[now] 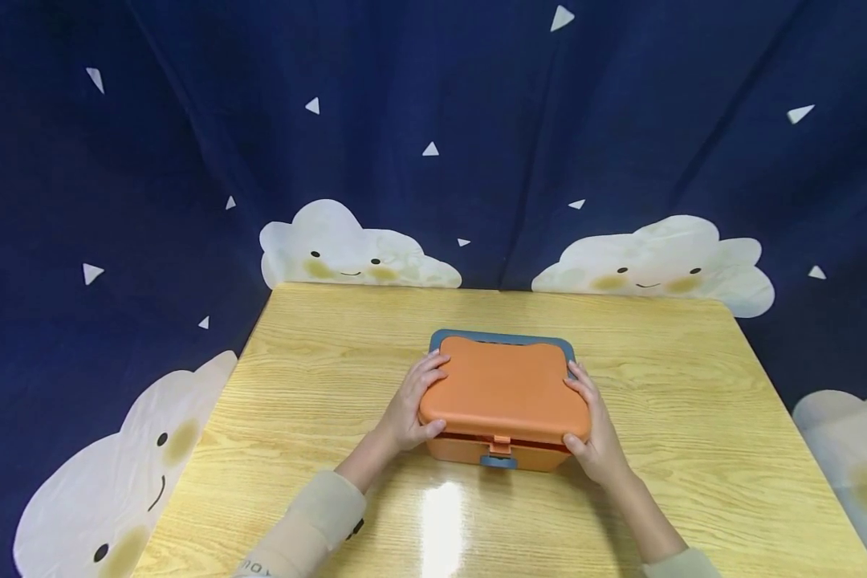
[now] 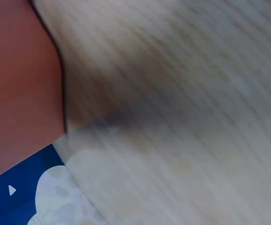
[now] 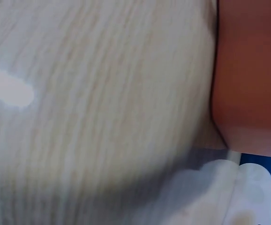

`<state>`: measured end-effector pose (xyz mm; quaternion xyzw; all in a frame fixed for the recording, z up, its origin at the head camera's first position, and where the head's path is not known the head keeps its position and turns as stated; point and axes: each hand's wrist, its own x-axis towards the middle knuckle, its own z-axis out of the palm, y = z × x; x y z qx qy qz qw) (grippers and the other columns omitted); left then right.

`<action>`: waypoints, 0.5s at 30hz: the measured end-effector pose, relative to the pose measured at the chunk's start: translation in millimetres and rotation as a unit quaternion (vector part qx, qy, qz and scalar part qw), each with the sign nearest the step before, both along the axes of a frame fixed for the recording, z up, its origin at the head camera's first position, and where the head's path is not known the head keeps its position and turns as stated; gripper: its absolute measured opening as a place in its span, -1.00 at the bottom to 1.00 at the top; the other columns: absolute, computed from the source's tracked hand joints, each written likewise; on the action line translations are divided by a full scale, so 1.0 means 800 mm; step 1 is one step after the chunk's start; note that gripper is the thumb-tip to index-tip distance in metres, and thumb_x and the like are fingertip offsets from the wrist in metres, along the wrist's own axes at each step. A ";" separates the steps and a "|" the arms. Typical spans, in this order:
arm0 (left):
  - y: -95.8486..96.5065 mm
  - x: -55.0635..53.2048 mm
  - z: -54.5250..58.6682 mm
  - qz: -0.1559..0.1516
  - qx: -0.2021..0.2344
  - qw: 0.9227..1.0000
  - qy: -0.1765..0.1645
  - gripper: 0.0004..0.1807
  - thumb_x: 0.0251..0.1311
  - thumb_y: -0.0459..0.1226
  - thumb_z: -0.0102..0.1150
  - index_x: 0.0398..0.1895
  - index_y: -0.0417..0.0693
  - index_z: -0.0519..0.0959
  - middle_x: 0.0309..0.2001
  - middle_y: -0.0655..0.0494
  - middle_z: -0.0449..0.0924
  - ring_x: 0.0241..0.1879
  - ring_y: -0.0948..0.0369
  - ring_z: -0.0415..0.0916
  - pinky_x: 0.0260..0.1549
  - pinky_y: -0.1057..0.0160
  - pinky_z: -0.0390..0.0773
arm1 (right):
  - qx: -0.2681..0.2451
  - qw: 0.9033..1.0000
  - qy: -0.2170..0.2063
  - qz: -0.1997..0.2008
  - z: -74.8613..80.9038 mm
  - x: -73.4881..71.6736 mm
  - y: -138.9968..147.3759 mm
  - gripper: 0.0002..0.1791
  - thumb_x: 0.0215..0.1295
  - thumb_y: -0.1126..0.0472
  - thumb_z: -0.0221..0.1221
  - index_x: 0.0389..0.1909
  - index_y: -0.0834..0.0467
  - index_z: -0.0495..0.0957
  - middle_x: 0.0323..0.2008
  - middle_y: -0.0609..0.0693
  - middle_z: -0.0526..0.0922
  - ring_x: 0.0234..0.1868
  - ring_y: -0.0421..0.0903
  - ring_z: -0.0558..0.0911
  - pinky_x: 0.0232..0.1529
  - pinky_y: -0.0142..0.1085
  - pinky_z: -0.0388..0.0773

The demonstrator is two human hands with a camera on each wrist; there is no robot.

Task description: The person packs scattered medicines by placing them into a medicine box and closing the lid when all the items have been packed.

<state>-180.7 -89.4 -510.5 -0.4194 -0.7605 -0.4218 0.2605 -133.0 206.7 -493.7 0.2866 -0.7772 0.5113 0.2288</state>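
An orange plastic case [image 1: 506, 389] sits near the middle of the table, with a blue-grey rim [image 1: 502, 335] behind its lid. Its lid overhangs the base, and a dark gap shows between them along the front. Below the lid's front tab is a blue latch [image 1: 498, 461]. My left hand [image 1: 413, 405] grips the lid's left side, fingers over the edge and thumb at the front corner. Opposite it, my right hand [image 1: 596, 429] holds the right side the same way. Both wrist views show the case's orange side wall [image 2: 23, 93] close by on the wood.
The wood-grain table [image 1: 332, 345] extends around the case on all sides. Behind it hangs a dark blue curtain [image 1: 376, 48] with white triangles and smiling clouds. A bright light reflection lies on the tabletop in front of the case.
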 end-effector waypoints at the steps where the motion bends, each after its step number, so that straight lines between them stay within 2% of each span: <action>1: -0.001 0.000 -0.002 0.001 -0.006 1.000 0.003 -0.24 0.18 0.27 -0.29 0.02 -0.26 0.31 0.20 -0.20 0.26 0.26 -0.11 0.13 0.20 -0.04 0.17 | 0.009 1.000 0.002 -0.004 -0.007 -0.002 0.003 -0.10 0.21 -0.31 -0.06 0.11 0.50 0.18 0.24 0.44 0.11 0.36 0.24 -0.01 0.19 0.19 -0.08; 3: -0.002 0.001 -0.006 0.002 -0.016 1.000 0.010 -0.23 0.18 0.27 -0.30 0.04 -0.26 0.30 0.21 -0.20 0.25 0.27 -0.12 0.12 0.20 -0.05 0.17 | 0.027 1.000 0.007 -0.012 -0.024 -0.006 0.010 -0.07 0.17 -0.36 -0.06 0.15 0.44 0.19 0.28 0.36 0.11 0.37 0.17 0.00 0.17 0.24 -0.08; 5: -0.004 0.001 -0.010 0.005 -0.027 0.999 0.018 -0.23 0.17 0.28 -0.32 0.05 -0.25 0.28 0.23 -0.20 0.23 0.27 -0.13 0.11 0.20 -0.06 0.16 | 0.048 0.998 0.021 -0.023 -0.042 -0.012 0.018 -0.05 0.13 -0.40 -0.08 0.17 0.40 0.20 0.31 0.28 0.13 0.38 0.13 0.02 0.22 0.16 -0.07; 10: -0.006 0.001 -0.018 0.013 -0.049 0.998 0.040 -0.24 0.18 0.28 -0.35 0.07 -0.23 0.25 0.23 -0.20 0.22 0.27 -0.13 0.11 0.20 -0.05 0.16 | 0.088 0.993 0.064 -0.046 -0.049 -0.014 0.022 -0.02 0.13 -0.44 -0.14 0.15 0.41 0.22 0.29 0.28 0.17 0.37 0.09 0.08 0.30 -0.08 -0.08; 15: -0.007 0.000 -0.023 0.018 -0.061 0.996 0.058 -0.24 0.19 0.27 -0.36 0.07 -0.23 0.25 0.22 -0.20 0.23 0.27 -0.12 0.12 0.22 -0.02 0.14 | 0.112 0.989 0.086 -0.052 -0.053 -0.014 0.024 -0.03 0.15 -0.44 -0.18 0.16 0.41 0.22 0.29 0.28 0.17 0.37 0.07 0.08 0.33 -0.15 -0.12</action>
